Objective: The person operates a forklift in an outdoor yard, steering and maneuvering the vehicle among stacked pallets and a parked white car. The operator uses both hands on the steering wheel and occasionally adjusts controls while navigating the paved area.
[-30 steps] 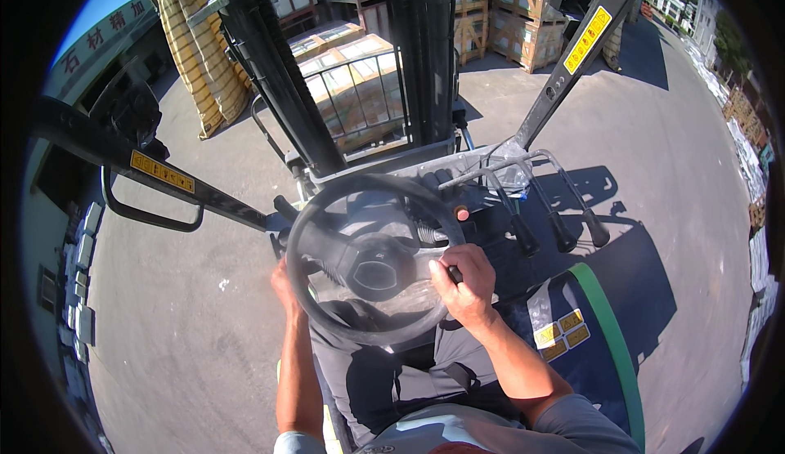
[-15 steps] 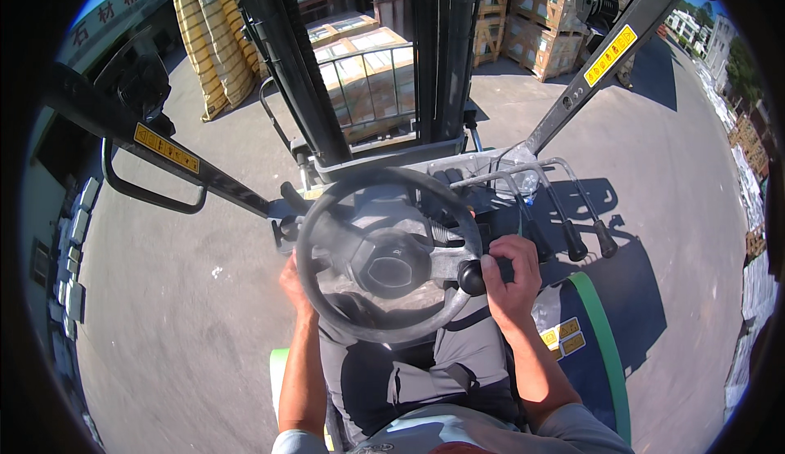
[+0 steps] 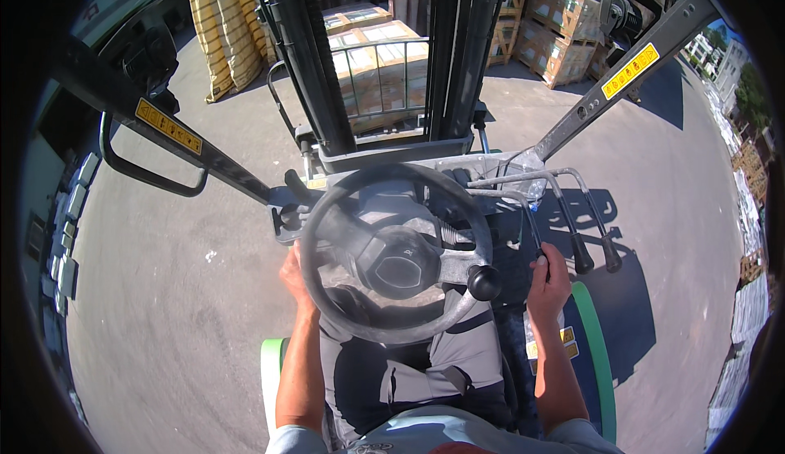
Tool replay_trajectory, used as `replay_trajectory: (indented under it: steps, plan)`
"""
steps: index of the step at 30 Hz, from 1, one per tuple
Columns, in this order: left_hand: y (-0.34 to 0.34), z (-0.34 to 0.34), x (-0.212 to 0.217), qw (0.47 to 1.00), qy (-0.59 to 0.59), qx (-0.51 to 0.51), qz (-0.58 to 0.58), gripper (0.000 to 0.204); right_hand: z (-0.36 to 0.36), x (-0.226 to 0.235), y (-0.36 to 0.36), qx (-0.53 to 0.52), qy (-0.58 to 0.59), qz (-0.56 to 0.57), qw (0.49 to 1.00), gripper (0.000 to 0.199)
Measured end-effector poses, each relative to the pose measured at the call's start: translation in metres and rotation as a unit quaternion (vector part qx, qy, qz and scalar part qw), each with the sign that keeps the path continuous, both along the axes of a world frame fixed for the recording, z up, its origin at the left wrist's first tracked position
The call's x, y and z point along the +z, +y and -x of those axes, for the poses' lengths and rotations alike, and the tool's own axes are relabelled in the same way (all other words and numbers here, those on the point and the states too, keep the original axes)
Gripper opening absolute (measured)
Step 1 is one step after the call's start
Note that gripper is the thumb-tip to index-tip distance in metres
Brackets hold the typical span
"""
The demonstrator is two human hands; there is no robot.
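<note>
My left hand is closed at the left rim of a black steering wheel; the rim hides part of its fingers. On the wheel's lower right side sits a round black spinner knob, with no hand on it. To the right of the wheel, my right hand is wrapped round the grip end of the nearest control lever, thumb on top. Two more levers with black grips, a middle lever and an outer lever, stand further right, untouched.
Ahead rises the forklift's dark mast, with a load backrest in front of wooden crates. More crates are stacked at the far right. Striped rolled material stands at the far left. Stone slabs line the left edge.
My right hand has left the spinner knob and moved right onto the nearest lever. The knob has shifted slightly right and down. My left hand stays at the wheel's left rim.
</note>
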State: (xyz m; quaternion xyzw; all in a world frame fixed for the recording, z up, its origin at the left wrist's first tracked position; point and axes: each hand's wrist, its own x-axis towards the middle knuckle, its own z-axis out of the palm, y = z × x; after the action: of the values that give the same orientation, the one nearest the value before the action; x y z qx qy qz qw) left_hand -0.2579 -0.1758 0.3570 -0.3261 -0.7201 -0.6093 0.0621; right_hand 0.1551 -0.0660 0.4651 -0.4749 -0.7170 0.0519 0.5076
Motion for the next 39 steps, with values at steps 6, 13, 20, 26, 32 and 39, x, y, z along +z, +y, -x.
replay_trajectory:
  steps: [6,13,20,26,32,39]
  plan:
    - [0.000,-0.004,0.006,0.999,-0.052,-0.012,-0.004,0.043,-0.014,-0.032,-0.021,-0.008,0.020,0.033,0.999,0.026]
    - [-0.001,-0.006,0.011,0.999,-0.032,0.000,0.004,0.045,-0.014,-0.035,-0.020,0.003,0.050,0.033,0.998,0.026]
    - [-0.003,-0.006,0.011,0.998,-0.062,-0.019,-0.012,0.044,-0.012,-0.033,-0.024,-0.007,0.045,0.046,0.998,0.026]
    - [-0.003,-0.009,0.015,0.997,-0.064,-0.028,-0.027,0.043,-0.013,-0.035,-0.023,-0.010,0.048,0.048,0.998,0.027]
    - [-0.004,-0.012,0.022,0.993,-0.108,-0.032,-0.028,0.045,-0.013,-0.037,-0.023,-0.012,0.053,0.045,0.997,0.027]
    - [-0.005,-0.016,0.030,0.989,-0.137,-0.034,-0.031,0.048,-0.012,-0.036,-0.025,-0.021,0.053,0.055,0.997,0.027]
